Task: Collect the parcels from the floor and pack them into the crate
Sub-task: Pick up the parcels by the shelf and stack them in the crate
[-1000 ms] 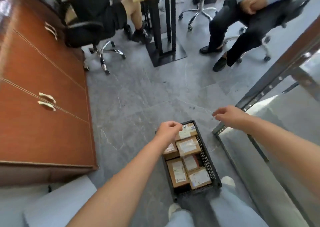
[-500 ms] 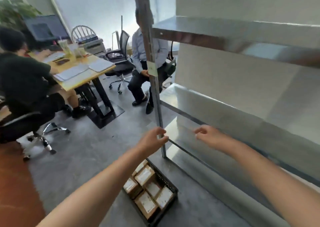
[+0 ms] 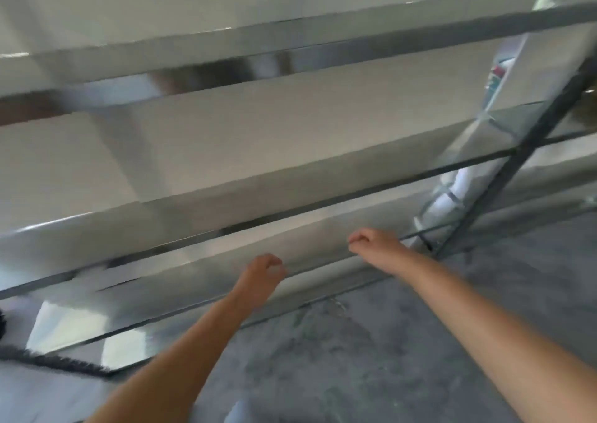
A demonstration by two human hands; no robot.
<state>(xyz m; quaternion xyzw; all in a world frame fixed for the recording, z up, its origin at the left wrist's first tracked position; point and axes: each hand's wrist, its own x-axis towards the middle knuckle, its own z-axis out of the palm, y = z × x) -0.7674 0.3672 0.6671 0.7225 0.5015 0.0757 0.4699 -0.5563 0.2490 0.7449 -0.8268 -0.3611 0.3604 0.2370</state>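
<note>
**A:** What are the hands doing?

**B:** Both are stretched forward on bare arms. The left hand (image 3: 263, 272) has its fingers loosely curled, thumb close to the fingertips, and nothing in it. The right hand (image 3: 374, 245) is much the same, with its fingers bent slackly and nothing held.

**A:** Are they touching anything?

**B:** The picture is smeared. The right hand lies across the front edge of the lowest shelf of a metal rack (image 3: 290, 196), but I cannot tell whether it touches it. The left hand is just short of that edge. The rack's dark upright post (image 3: 517, 164) stands to the right of the right hand and beyond it. A grey floor (image 3: 387, 358) lies under both forearms.

**A:** And the crate and the parcels?

**B:** Well to the left of the left hand, and nearer the person, a dark meshed strip (image 3: 58, 363) lies at the foot of the rack. It is too blurred to say whether it is the crate's rim. I cannot tell where the parcels are from this view.
</note>
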